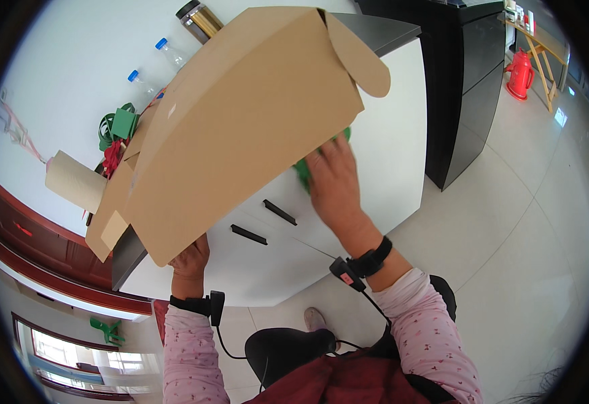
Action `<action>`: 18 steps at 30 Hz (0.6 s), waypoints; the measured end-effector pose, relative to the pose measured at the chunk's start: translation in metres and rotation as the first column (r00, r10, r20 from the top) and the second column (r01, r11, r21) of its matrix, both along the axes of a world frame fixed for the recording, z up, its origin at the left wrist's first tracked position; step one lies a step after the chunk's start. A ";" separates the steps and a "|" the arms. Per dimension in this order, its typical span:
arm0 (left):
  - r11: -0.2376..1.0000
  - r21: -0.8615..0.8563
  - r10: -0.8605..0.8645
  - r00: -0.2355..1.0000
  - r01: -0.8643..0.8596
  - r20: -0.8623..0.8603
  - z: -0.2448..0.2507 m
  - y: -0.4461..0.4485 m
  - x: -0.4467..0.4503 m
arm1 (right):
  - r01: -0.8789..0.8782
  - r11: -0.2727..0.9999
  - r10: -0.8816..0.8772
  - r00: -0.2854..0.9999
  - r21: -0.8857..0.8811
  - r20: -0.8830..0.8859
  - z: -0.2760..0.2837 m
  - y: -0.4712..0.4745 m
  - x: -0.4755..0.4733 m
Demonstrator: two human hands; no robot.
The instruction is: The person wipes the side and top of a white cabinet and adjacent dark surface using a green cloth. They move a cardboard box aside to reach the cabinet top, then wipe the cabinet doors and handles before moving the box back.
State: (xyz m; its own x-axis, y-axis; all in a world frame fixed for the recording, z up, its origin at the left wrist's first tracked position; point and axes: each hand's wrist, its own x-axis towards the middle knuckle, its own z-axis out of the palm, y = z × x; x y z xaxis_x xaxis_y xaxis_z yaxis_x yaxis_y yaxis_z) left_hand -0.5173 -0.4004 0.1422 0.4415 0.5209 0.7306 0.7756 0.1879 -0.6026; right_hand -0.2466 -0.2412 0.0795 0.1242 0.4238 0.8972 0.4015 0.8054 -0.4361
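Observation:
A large brown cardboard box (244, 116) lies tilted over the top and front of a white cabinet (390, 136). Its near lower corner is gripped by my left hand (191, 260), whose fingers go partly behind the cardboard. My right hand (336, 184), slightly blurred, holds a green cloth (302, 174) at the box's lower right edge. Part of the cloth is hidden behind the hand and the cardboard. One box flap (360, 58) hangs loose at the upper right.
Behind the box are plastic bottles (173, 54), a tumbler (199, 21), a paper roll (75, 182) and green ribbon (124, 122). Two black handles (249, 235) are on the cabinet front. A black cabinet (471, 96) stands to the right, with a red thermos jug (520, 76) beyond.

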 end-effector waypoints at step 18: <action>0.993 0.015 0.111 0.885 -0.117 -0.452 0.007 -0.002 0.003 | 0.271 0.963 -0.271 0.959 -0.007 -0.090 0.010 0.120 0.120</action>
